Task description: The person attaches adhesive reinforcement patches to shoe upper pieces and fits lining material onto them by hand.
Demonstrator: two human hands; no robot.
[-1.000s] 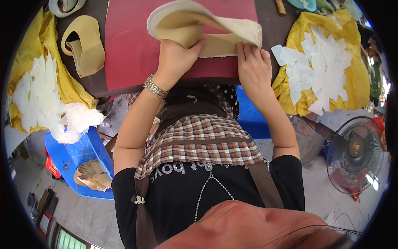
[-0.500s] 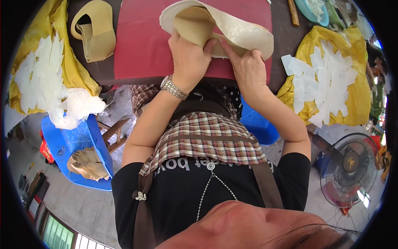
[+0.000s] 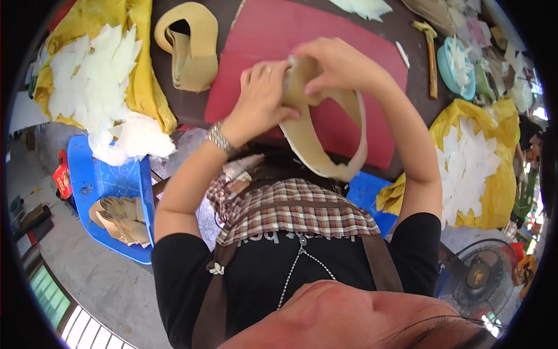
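Note:
Between my hands is a looped band [image 3: 305,142], beige inside and whitish outside, which looks like a shoe upper. Its lower end hangs toward me over the near edge of the red mat [image 3: 256,41]. My left hand [image 3: 264,93] grips the band's upper left part, thumb on the beige inner side. From above, my right hand [image 3: 346,64] curls over the top of the loop, fingers and thumb closed on it; its fingertips are partly blurred. Left of the mat, a folded beige piece [image 3: 200,55] of similar shape lies on the dark table [image 3: 180,104].
White sheet pieces [image 3: 87,75] lie on yellow sacking at left, with more white pieces [image 3: 468,168] at right. A hammer [image 3: 432,61], a light-blue basin [image 3: 446,75] and a white stick [image 3: 402,54] are far right. Below stand a blue bin [image 3: 110,168] and a fan [image 3: 476,276].
The band has swung from lying across the mat's far side to hanging toward me as an open loop. My right hand has moved up over its top. The whole view has shifted.

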